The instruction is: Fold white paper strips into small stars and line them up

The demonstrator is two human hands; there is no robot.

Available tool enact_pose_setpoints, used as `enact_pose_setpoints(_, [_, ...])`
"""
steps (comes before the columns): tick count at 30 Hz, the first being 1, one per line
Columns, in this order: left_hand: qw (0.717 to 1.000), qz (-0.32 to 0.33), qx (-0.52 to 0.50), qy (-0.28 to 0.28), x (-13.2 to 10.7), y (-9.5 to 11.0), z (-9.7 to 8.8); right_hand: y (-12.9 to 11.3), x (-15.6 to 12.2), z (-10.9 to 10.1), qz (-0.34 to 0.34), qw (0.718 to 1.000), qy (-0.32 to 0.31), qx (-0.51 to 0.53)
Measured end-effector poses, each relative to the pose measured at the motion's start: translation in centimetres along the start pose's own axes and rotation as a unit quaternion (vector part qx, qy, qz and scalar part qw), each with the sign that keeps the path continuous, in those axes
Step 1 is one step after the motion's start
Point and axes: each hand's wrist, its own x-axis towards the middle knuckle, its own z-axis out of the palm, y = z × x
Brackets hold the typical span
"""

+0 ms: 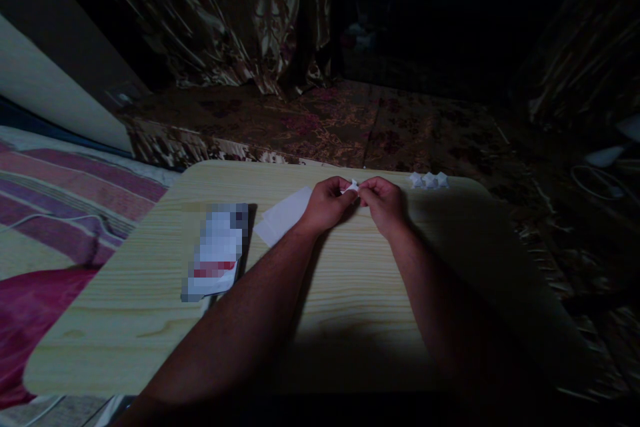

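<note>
Over the far part of the table, my left hand and my right hand meet with fingertips almost touching. Pinched between them is a small white folded paper star, its lower part hidden by my fingers. Beside my left hand, white paper sheets lie flat on the table, partly behind that hand and forearm. To the right of my right hand, three white paper stars sit in a row near the table's far edge.
The pale wooden table has rounded corners. A blurred-out item, white with a red band, lies on its left side. Beyond stand a patterned cloth-covered ledge and curtains. A striped bedcover is at left; a white cable at right.
</note>
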Motion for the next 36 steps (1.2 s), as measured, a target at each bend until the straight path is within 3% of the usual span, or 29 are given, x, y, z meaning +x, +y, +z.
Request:
enact_pose_setpoints(8, [0.997,-0.009,-0.061,0.037,0.05,0.06,-0.06,0.12,0.03,-0.01,0.008,1.000,-0.006,0.008])
enact_pose_setpoints(36, [0.996,-0.017,-0.086,0.009,-0.01,0.13,0.04,-0.24,-0.12,0.09,0.017,1.000,-0.009,-0.005])
